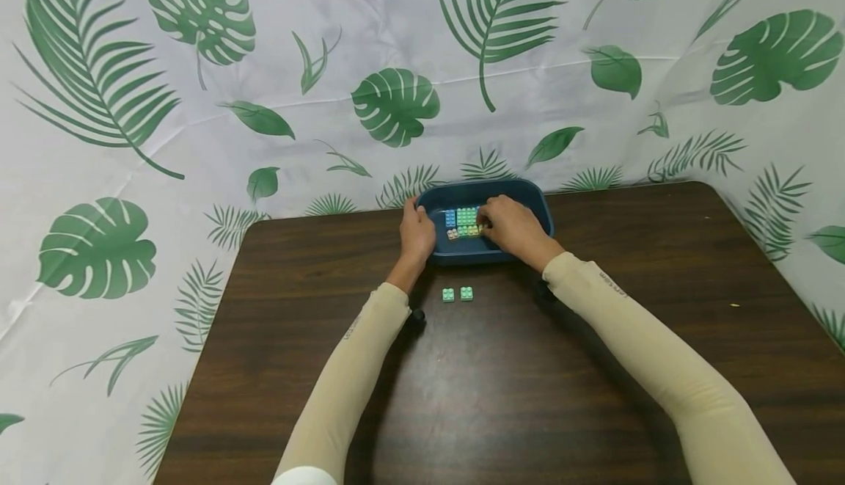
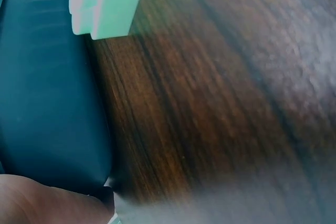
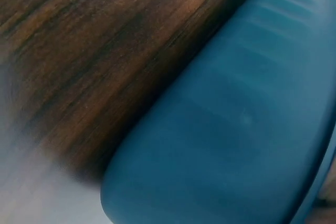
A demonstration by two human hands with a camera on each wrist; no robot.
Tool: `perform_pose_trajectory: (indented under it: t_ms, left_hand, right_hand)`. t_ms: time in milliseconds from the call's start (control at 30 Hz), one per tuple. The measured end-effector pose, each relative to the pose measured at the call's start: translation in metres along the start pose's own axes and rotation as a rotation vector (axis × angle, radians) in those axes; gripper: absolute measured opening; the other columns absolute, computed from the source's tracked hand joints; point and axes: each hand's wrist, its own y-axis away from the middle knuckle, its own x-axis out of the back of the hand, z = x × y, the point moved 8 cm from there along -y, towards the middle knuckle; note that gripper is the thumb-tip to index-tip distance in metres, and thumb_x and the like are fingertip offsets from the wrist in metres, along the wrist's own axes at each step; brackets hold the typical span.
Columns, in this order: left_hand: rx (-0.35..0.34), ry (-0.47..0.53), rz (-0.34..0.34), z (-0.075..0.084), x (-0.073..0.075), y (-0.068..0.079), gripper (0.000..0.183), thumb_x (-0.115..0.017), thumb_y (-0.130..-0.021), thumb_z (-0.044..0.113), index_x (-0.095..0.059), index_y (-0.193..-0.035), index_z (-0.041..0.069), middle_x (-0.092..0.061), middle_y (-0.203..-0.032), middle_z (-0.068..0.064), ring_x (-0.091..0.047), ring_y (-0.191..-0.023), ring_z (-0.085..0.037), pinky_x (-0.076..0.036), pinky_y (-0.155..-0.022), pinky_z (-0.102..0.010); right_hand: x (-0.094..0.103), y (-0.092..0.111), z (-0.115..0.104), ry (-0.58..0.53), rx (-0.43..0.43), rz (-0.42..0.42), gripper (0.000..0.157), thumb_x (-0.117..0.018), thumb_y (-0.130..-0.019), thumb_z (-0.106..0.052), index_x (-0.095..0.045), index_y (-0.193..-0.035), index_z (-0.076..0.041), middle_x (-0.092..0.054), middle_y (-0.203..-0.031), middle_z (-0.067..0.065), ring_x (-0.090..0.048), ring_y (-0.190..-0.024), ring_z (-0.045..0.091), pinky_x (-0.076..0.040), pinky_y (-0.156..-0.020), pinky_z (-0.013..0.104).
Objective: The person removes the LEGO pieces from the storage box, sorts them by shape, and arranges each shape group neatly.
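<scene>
A dark blue plastic basin (image 1: 472, 256) stands at the table's far edge. My left hand (image 1: 417, 234) grips its left end, and a finger or thumb shows against the basin in the left wrist view. Inside lie green toy bricks (image 1: 466, 216), blue bricks (image 1: 450, 218), a pinkish brick (image 1: 452, 235) and yellow bricks (image 1: 472, 230). Reaching over the near rim, my right hand (image 1: 515, 227) has its fingertips bent down at a yellow brick on the right of the group. The hand partly hides that spot. Both wrist views show mostly the basin's outer wall.
Two light green bricks, one on the left (image 1: 448, 295) and one on the right (image 1: 466, 293), sit on the dark wooden table (image 1: 475, 397) in front of the basin. A white leaf-patterned cloth (image 1: 317, 162) hangs right behind the table.
</scene>
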Motion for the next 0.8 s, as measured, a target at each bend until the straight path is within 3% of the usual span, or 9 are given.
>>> perform_pose_trajectory:
  t_ms: [200, 400, 600, 800]
  left_hand:
    - [0.007, -0.008, 0.006, 0.001, -0.001, 0.0, 0.045, -0.029, -0.118, 0.025, -0.037, -0.16, 0.012, -0.047, -0.163, -0.02, -0.051, -0.146, -0.035, -0.046, -0.114, -0.051]
    - [0.01, -0.018, 0.013, 0.001, 0.0, 0.001, 0.047, -0.029, -0.118, 0.024, -0.035, -0.162, 0.01, -0.047, -0.163, -0.021, -0.055, -0.14, -0.035, -0.048, -0.109, -0.05]
    - [0.019, -0.038, 0.032, 0.002, 0.001, 0.002, 0.046, -0.029, -0.118, 0.024, -0.035, -0.162, 0.01, -0.046, -0.164, -0.02, -0.049, -0.148, -0.036, -0.045, -0.118, -0.051]
    - [0.021, -0.024, 0.028, 0.001, 0.0, 0.001, 0.047, -0.029, -0.118, 0.025, -0.035, -0.162, 0.01, -0.046, -0.164, -0.02, -0.049, -0.149, -0.035, -0.044, -0.119, -0.051]
  right_hand:
    - [0.016, 0.008, -0.017, 0.191, 0.111, 0.132, 0.015, -0.077, -0.098, -0.011, -0.078, -0.112, -0.007, -0.07, -0.105, 0.012, -0.063, -0.097, 0.029, -0.061, -0.074, 0.042]
    - [0.033, 0.025, -0.038, 0.328, 0.213, 0.251, 0.011, -0.073, -0.1, -0.008, -0.076, -0.109, -0.005, -0.069, -0.101, 0.013, -0.061, -0.089, 0.029, -0.053, -0.06, 0.036]
    - [0.047, 0.05, -0.057, 0.38, 0.288, 0.29, 0.015, -0.075, -0.098, -0.006, -0.075, -0.113, -0.004, -0.07, -0.107, 0.014, -0.062, -0.093, 0.029, -0.051, -0.063, 0.035]
    - [0.05, 0.079, -0.072, 0.391, 0.404, 0.287, 0.014, -0.077, -0.097, -0.01, -0.074, -0.11, -0.006, -0.069, -0.104, 0.012, -0.062, -0.091, 0.027, -0.052, -0.066, 0.033]
